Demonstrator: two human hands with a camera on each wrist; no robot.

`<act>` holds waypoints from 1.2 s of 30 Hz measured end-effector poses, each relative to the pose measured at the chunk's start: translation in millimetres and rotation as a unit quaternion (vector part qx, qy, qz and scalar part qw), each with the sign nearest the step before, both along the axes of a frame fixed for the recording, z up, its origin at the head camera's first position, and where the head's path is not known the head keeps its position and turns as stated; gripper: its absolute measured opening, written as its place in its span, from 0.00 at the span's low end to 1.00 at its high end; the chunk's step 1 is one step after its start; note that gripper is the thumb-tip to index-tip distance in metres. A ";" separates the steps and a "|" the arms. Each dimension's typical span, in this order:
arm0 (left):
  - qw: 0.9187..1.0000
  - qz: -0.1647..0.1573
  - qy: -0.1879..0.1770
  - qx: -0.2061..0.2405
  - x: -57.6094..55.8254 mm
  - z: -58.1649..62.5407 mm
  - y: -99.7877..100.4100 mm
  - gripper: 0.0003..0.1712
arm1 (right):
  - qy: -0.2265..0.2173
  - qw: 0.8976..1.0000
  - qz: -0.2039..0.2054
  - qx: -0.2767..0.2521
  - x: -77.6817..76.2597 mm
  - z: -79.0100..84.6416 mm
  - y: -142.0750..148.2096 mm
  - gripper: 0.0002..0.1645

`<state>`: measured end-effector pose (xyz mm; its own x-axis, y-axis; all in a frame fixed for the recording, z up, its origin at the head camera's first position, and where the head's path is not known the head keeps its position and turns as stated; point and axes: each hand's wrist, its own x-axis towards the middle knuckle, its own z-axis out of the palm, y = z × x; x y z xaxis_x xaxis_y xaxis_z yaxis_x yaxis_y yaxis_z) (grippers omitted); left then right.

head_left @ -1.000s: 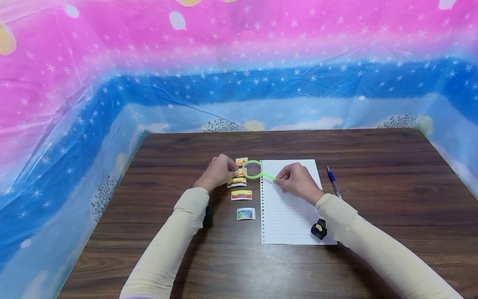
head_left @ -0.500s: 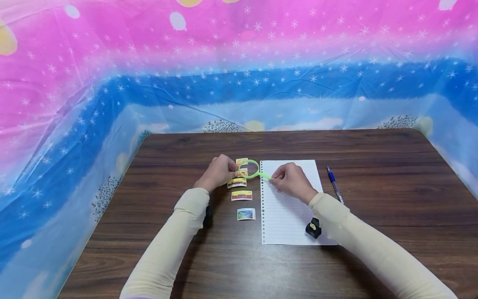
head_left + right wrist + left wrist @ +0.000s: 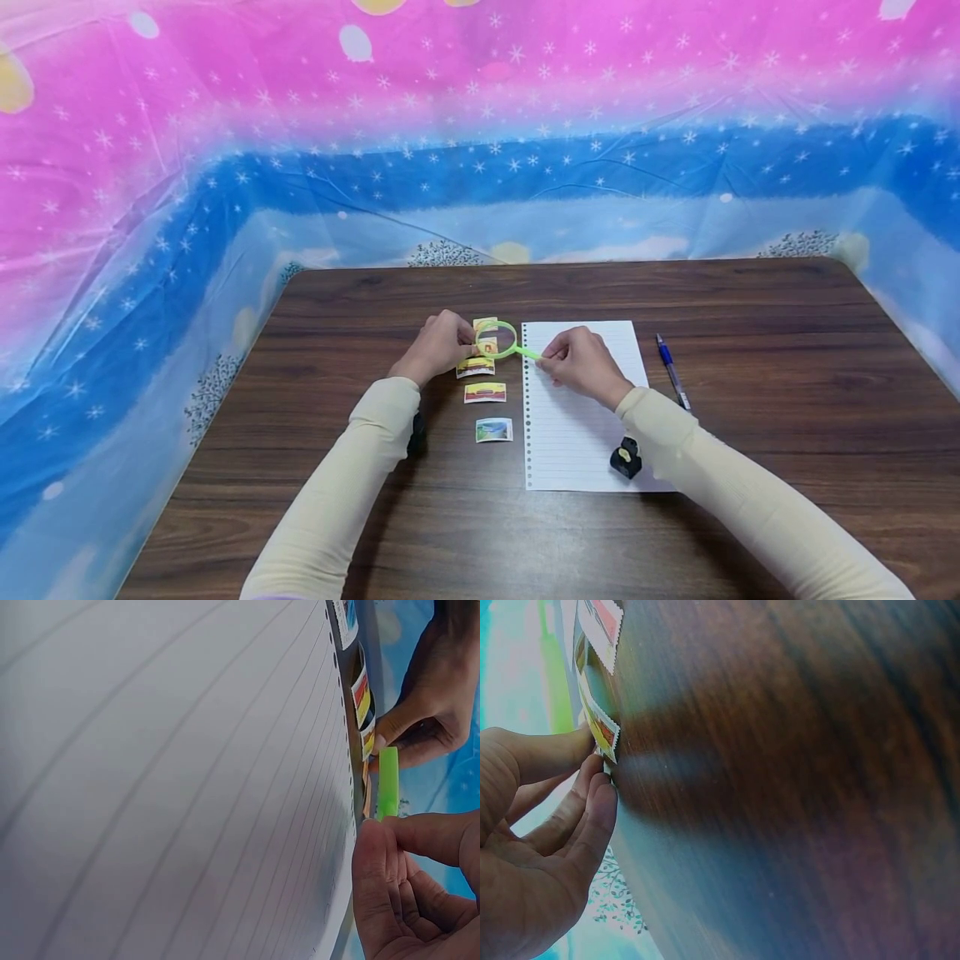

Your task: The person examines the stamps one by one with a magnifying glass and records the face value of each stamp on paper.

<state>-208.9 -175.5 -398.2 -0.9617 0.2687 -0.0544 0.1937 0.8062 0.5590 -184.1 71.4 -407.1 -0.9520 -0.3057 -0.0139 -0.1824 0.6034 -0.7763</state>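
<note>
My right hand (image 3: 588,364) pinches the handle of a light-green magnifying glass (image 3: 528,353) between thumb and fingers. The round lens hangs over a small orange-and-yellow postage stamp (image 3: 489,348) in the column of stamps. My left hand (image 3: 435,348) pinches that stamp's left edge; in the left wrist view, thumb and fingertips meet at the toothed edge of the stamp (image 3: 603,735). Another stamp (image 3: 483,322) lies just beyond it, partly overlapped by the lens rim. Nearer me are a yellow stamp (image 3: 476,367), a red-and-yellow stamp (image 3: 485,392) and a blue-green landscape stamp (image 3: 494,430).
A lined, punched sheet of paper (image 3: 577,454) lies under my right forearm and hand, right of the stamps. Beyond its right side is a blue pen (image 3: 672,371). The brown wooden table (image 3: 337,300) has a patterned pink-and-blue cloth (image 3: 480,167) standing behind it.
My right hand has moved left with the magnifying glass, bringing the lens from beside the stamps to over them. The left hand has stayed in place.
</note>
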 end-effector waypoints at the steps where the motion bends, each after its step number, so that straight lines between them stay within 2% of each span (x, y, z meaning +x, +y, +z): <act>1: 1.000 -0.001 0.000 0.001 -0.2 -0.2 -0.2 0.08 | 0.000 1.000 0.000 0.000 0.0 0.2 -0.1 0.05; 14: 1.000 0.000 0.000 0.003 -0.8 0.0 0.6 0.08 | -0.005 1.000 -0.003 0.003 -0.4 0.8 -1.0 0.05; 21: 1.000 -0.002 0.000 0.001 -1.3 -0.1 0.0 0.07 | -0.009 1.000 -0.002 -0.003 -0.2 6.4 3.2 0.06; 30: 1.000 0.010 -0.011 0.000 0.0 0.8 0.9 0.08 | -0.001 1.000 -0.002 -0.012 5.5 16.4 20.5 0.08; 36: 1.000 0.011 -0.010 0.003 -0.2 0.2 1.0 0.08 | -0.003 1.000 -0.014 -0.015 10.0 19.5 43.0 0.09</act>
<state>-209.1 -174.5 -398.0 -0.9663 0.2475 -0.0713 0.1647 0.8066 0.5677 -174.1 114.4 -387.6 -0.9603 -0.2788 -0.0116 -0.1602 0.5851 -0.7950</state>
